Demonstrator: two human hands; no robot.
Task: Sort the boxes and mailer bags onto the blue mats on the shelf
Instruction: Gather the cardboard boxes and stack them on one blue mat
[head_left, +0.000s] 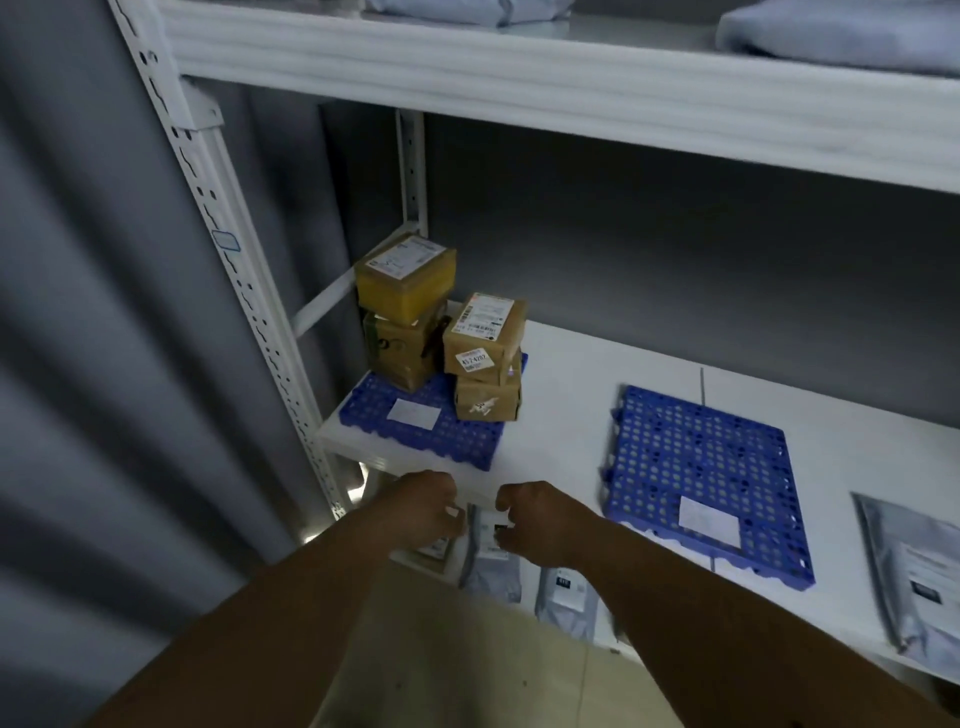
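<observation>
a: while both hands meet at the shelf's front edge, left hand (423, 506) and right hand (540, 519) pinch one grey mailer bag (491, 558); long axis toward the body.
b: noted; bare right mat (701, 467) lies right-forward, right hand nearer; boxes (441, 327) fill the left mat (421, 421).

The single head-worn wide-angle camera looked forward and steeply down from close above the person's forearms at the front edge of a white shelf (561, 364), its upper tier crossing the top of frame.
</observation>
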